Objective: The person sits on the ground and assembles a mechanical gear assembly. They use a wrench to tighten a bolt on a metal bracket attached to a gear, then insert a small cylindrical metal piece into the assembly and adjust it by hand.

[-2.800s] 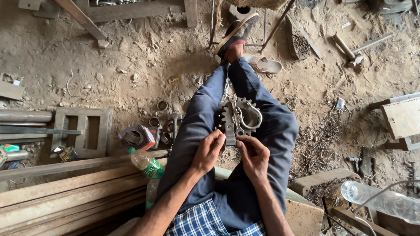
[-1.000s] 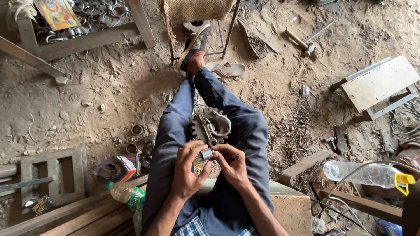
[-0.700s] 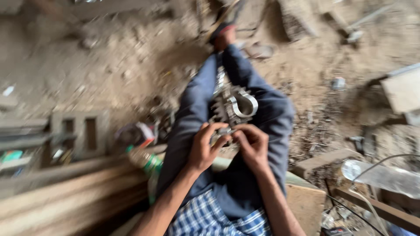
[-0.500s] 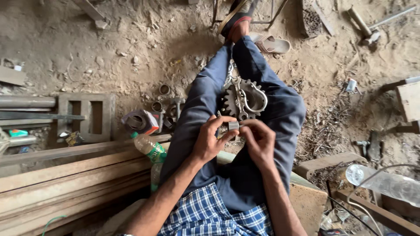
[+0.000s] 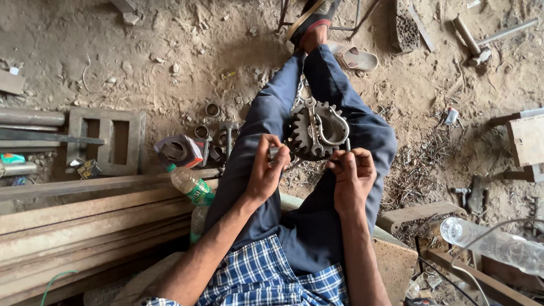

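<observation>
Gear wheel (image 5: 310,131), toothed and dark steel, rested between my knees over the dusty floor (image 5: 113,62), a curved metal bracket (image 5: 334,126) lying across its face. My left hand (image 5: 265,170) was closed on a short metal piece touching the wheel's near edge, and my right hand (image 5: 353,178) was clenched around another small part just beside it. A plastic bottle (image 5: 191,185) lay by the wooden planks (image 5: 85,215).
</observation>
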`<action>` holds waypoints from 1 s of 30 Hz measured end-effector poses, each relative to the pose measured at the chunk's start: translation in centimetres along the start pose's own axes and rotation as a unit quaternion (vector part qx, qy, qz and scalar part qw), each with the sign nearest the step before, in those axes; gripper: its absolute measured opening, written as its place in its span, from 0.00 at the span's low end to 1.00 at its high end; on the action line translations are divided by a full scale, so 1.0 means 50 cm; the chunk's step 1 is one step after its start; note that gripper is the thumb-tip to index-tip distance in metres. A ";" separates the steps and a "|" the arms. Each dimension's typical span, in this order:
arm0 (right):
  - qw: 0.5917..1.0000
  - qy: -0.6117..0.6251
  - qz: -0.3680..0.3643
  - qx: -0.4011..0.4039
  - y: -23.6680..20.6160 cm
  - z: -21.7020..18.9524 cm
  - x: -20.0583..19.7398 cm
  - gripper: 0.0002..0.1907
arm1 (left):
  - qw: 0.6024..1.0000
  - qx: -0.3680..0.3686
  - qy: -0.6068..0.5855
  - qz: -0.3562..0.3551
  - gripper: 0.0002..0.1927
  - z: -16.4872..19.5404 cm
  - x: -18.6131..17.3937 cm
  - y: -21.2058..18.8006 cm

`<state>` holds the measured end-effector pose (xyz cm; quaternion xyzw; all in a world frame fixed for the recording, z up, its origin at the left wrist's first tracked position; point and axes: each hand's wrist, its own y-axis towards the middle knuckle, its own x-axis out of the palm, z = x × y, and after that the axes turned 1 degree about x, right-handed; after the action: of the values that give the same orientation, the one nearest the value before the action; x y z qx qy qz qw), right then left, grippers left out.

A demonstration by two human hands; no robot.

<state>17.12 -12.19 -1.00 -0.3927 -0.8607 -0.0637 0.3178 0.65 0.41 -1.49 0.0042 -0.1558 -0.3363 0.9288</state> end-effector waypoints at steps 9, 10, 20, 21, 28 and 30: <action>0.968 -0.185 -0.054 -0.158 -0.013 0.019 -0.002 0.08 | 0.997 -0.060 -0.049 -0.013 0.20 0.023 -0.011 -0.015; 0.966 -0.199 -0.031 -0.163 -0.010 0.014 0.002 0.09 | 0.996 -0.071 -0.048 -0.007 0.20 0.025 -0.011 -0.014; 0.979 -0.144 0.048 -0.133 0.005 -0.023 0.019 0.11 | 0.994 -0.080 -0.077 0.024 0.15 0.014 -0.006 -0.008; 0.984 -0.112 0.055 -0.126 0.007 -0.022 0.016 0.11 | 0.990 -0.102 -0.095 0.028 0.15 0.014 -0.006 -0.007; 0.946 -0.289 0.029 -0.145 0.012 -0.024 -0.013 0.12 | 0.983 -0.176 -0.048 0.035 0.17 0.024 -0.001 -0.002; 0.864 -0.459 -0.012 -0.205 0.026 -0.029 -0.021 0.13 | 0.988 -0.153 -0.024 0.025 0.17 0.027 0.003 -0.002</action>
<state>19.28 -12.48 -0.65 -0.4238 -0.8813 -0.0554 -0.2017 0.31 0.38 -0.19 -0.1497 -0.1247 -0.3328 0.9226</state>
